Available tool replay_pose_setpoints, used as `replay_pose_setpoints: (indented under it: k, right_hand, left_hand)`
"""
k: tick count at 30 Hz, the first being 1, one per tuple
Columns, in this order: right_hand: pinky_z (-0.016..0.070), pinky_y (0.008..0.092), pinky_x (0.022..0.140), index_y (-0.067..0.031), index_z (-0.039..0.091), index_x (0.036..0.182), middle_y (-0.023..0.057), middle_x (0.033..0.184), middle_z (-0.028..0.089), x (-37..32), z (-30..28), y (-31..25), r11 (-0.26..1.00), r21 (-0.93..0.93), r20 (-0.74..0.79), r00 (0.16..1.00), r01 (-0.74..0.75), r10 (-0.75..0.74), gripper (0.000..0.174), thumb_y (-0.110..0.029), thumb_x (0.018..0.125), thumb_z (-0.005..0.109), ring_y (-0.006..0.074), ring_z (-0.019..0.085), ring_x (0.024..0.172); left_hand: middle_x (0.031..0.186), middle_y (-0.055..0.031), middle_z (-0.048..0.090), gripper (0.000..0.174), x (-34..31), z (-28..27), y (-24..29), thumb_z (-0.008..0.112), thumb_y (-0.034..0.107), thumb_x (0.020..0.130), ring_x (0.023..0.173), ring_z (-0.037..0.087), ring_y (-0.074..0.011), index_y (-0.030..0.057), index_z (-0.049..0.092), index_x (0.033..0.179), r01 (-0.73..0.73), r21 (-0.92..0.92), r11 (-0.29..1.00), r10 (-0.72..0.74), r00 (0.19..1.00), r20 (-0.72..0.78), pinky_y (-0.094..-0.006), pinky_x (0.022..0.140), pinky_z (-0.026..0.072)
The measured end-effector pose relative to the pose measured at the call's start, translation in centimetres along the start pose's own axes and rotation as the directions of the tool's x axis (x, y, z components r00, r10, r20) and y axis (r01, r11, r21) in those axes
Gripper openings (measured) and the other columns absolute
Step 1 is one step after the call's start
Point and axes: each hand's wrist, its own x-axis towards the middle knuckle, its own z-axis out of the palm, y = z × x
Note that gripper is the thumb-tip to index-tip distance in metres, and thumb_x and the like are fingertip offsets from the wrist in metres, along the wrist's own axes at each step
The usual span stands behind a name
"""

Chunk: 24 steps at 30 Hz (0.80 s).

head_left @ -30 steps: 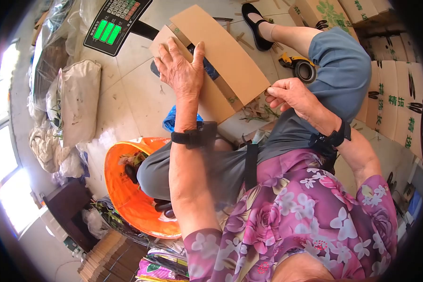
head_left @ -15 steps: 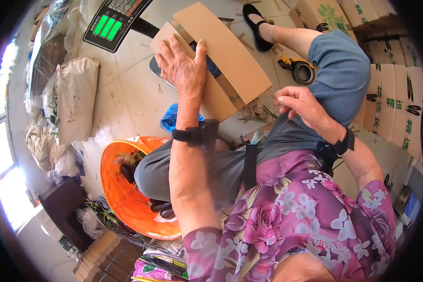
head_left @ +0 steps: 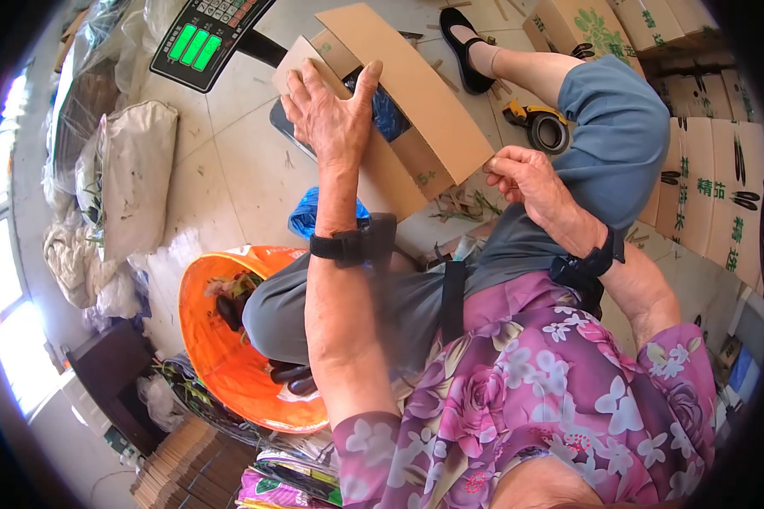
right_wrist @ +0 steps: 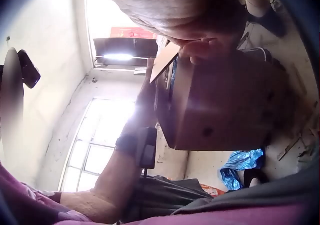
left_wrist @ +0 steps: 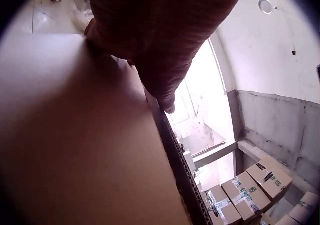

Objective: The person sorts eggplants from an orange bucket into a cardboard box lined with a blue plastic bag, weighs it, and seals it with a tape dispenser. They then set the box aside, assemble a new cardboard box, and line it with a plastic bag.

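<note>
Carton lies under left grip, flap in right grip.

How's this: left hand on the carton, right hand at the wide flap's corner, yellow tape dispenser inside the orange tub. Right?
Not the dispenser. The head view shows the yellow tape dispenser on the floor beside the bent right leg, not inside the orange tub. Left hand on the carton, right hand at the wide flap's corner: correct.
</note>
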Motion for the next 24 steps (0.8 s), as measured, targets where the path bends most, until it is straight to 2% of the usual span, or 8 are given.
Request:
replay_pose_setpoints:
  k: [4, 8, 10, 13, 15, 17, 20, 24]
  right_hand:
    - [0.0395, 0.0212, 0.053, -0.0072, 0.066, 0.081, -0.0004, 0.071, 0.064, -1.4, 2.1, -0.1, 0.995, 0.080, -0.027, 0.998, 0.061, -0.059, 0.012, -0.018, 0.087, 0.062, 0.0045, 0.052, 0.059]
    - [0.0408, 0.0255, 0.054, -0.0063, 0.064, 0.075, 0.0007, 0.066, 0.062, -3.2, 3.0, -0.8, 0.944, -0.325, 0.335, 0.940, 0.049, 0.066, 0.014, -0.018, 0.081, 0.064, 0.0082, 0.054, 0.059]
    - [0.0440, 0.0295, 0.055, -0.0029, 0.063, 0.072, 0.0045, 0.062, 0.060, -3.2, 0.9, -0.2, 0.593, -0.747, 0.528, 0.811, 0.302, 0.252, 0.018, -0.020, 0.077, 0.068, 0.0108, 0.056, 0.059]
    - [0.0508, 0.0361, 0.066, -0.0048, 0.065, 0.072, 0.0139, 0.066, 0.062, -3.3, -1.6, 0.6, 0.281, -0.907, 0.358, 0.926, 0.314, 0.120, 0.024, -0.028, 0.075, 0.071, 0.0196, 0.064, 0.067]
    - [0.0527, 0.0376, 0.074, -0.0010, 0.064, 0.093, 0.0145, 0.084, 0.068, -1.3, -2.8, 0.3, 0.623, -0.741, 0.235, 0.966, 0.250, -0.108, 0.032, -0.027, 0.078, 0.074, 0.0242, 0.066, 0.080]
    - [0.0500, 0.0374, 0.090, -0.0027, 0.054, 0.122, 0.0177, 0.119, 0.060, 1.0, -2.6, -1.4, 0.582, -0.686, 0.143, 0.866, 0.436, -0.480, 0.050, -0.029, 0.083, 0.072, 0.0268, 0.062, 0.105]
    - [0.0330, 0.0419, 0.112, -0.0113, 0.033, 0.148, 0.0221, 0.145, 0.039, 4.4, -0.4, -4.7, 0.465, -0.675, 0.298, 0.789, 0.572, -0.538, 0.084, -0.043, 0.080, 0.071, 0.0356, 0.038, 0.136]
    - [0.0223, 0.0425, 0.118, -0.0150, 0.016, 0.155, 0.0259, 0.152, 0.025, 8.7, 3.3, -3.5, 0.286, -0.662, 0.494, 0.691, 0.692, -0.529, 0.100, -0.046, 0.078, 0.071, 0.0401, 0.024, 0.143]
  left_hand:
    - [0.154, -0.0245, 0.025, 0.110, 0.0, 0.2, -0.2, 0.061, 0.078, 0.073, 0.140, 0.021, -0.0497, 0.0035, 0.031, 0.148, -0.004, -0.003, 1.000, 0.004, 1.000, 0.000, -0.0632, 0.107, 0.0281]
    - [0.154, -0.0247, 0.025, 0.110, 0.3, 0.2, -0.1, 0.062, 0.077, 0.073, 0.140, 0.021, -0.0496, 0.0031, 0.032, 0.147, -0.022, -0.001, 1.000, 0.022, 1.000, -0.016, -0.0625, 0.107, 0.0280]
    - [0.153, -0.0246, 0.026, 0.109, 0.2, 0.2, -0.2, 0.062, 0.077, 0.073, 0.140, 0.021, -0.0497, 0.0031, 0.032, 0.147, -0.023, -0.031, 0.999, 0.022, 0.999, -0.023, -0.0623, 0.107, 0.0281]
    - [0.153, -0.0238, 0.028, 0.105, 0.2, 0.6, -0.5, 0.063, 0.074, 0.074, 0.139, 0.023, -0.0491, 0.0036, 0.034, 0.146, -0.025, -0.001, 1.000, 0.025, 0.999, -0.038, -0.0620, 0.107, 0.0288]
    - [0.152, -0.0223, 0.030, 0.097, 0.2, 0.7, -0.9, 0.062, 0.069, 0.077, 0.138, 0.025, -0.0478, 0.0049, 0.036, 0.146, -0.078, 0.060, 0.995, 0.081, 0.995, -0.064, -0.0607, 0.106, 0.0305]
    - [0.151, -0.0218, 0.031, 0.090, -0.5, 1.1, -0.8, 0.061, 0.064, 0.080, 0.138, 0.026, -0.0470, 0.0053, 0.038, 0.145, -0.073, 0.123, 0.990, 0.084, 0.992, -0.089, -0.0606, 0.105, 0.0302]
    - [0.150, -0.0199, 0.034, 0.077, -0.7, 2.2, -1.0, 0.058, 0.057, 0.085, 0.138, 0.028, -0.0455, 0.0091, 0.042, 0.143, -0.093, 0.211, 0.973, 0.124, 0.983, -0.138, -0.0611, 0.106, 0.0285]
    - [0.149, -0.0194, 0.036, 0.064, -0.7, 2.9, -1.4, 0.054, 0.048, 0.090, 0.138, 0.028, -0.0449, 0.0108, 0.045, 0.141, -0.126, 0.287, 0.949, 0.174, 0.974, -0.146, -0.0618, 0.106, 0.0262]
